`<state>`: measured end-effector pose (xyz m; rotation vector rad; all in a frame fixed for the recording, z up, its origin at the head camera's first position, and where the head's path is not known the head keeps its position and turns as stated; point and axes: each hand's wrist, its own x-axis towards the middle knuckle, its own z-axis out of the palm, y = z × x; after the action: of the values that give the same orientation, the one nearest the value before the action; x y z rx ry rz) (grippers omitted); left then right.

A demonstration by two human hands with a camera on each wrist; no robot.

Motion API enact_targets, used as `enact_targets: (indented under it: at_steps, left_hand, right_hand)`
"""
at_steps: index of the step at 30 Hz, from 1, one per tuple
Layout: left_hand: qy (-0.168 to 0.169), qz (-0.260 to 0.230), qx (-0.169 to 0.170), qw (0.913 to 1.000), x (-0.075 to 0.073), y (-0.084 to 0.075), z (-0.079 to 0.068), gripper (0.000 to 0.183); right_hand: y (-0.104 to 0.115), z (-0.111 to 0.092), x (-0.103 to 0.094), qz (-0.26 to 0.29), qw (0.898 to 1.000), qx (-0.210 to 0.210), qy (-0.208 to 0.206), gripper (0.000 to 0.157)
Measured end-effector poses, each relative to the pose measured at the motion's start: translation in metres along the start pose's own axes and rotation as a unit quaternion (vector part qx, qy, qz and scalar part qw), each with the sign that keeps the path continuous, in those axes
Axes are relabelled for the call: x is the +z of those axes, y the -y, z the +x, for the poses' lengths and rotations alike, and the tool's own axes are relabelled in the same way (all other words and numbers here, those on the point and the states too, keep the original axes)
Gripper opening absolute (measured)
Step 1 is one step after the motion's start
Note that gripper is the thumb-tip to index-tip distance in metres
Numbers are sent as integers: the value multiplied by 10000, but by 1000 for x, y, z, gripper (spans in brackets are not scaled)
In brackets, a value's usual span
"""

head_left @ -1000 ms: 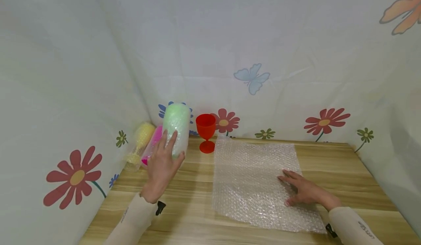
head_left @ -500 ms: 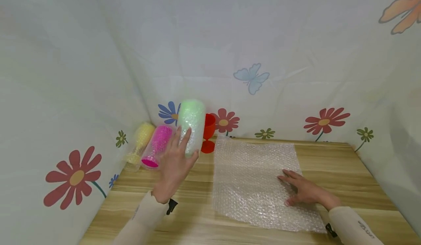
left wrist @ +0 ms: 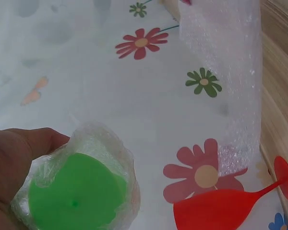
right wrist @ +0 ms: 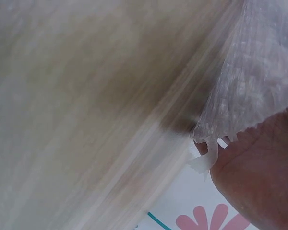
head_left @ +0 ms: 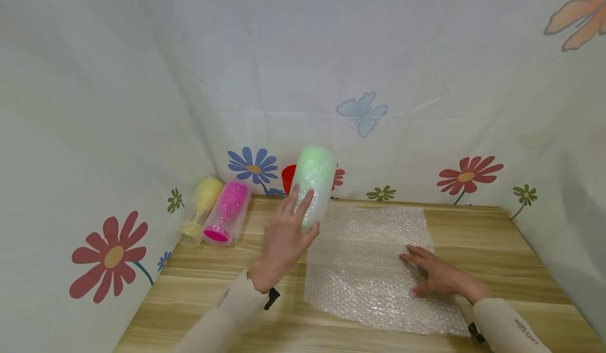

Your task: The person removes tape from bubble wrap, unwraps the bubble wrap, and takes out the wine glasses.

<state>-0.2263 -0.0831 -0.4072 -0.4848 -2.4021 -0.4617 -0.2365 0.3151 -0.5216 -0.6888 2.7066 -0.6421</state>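
Note:
In the head view my left hand [head_left: 284, 240] grips a green goblet rolled in bubble wrap [head_left: 314, 177], held up over the back of the table. Its round green base [left wrist: 81, 194] faces the left wrist camera. A bare red goblet [head_left: 288, 178] stands behind the roll, mostly hidden by it; its stem and foot show in the left wrist view. My right hand [head_left: 437, 274] rests on the right side of a flat sheet of bubble wrap [head_left: 360, 274], fingers extended. Plastic covers part of that palm in the right wrist view.
Two bubble-wrapped goblets, one yellow [head_left: 205, 200] and one pink [head_left: 229, 211], lie side by side at the table's back left. White flower-printed cloth walls [head_left: 407, 79] enclose the wooden table [head_left: 492, 258] at the back and both sides.
My left hand has carried the wrapped green goblet rightward, from beside the pink one to in front of the red goblet. The right hand and the flat sheet stay put.

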Motion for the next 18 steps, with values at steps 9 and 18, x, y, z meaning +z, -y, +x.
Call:
enact_targets:
  at_steps: [9, 18]
  left_hand:
    - [466, 56, 284, 9985, 16, -23, -2, 76]
    - [1095, 54, 480, 9928, 34, -34, -7, 80]
  right_hand:
    - [0, 1, 0, 20, 10000, -53, -49, 92]
    - [3, -1, -2, -14, 10000, -47, -14, 91]
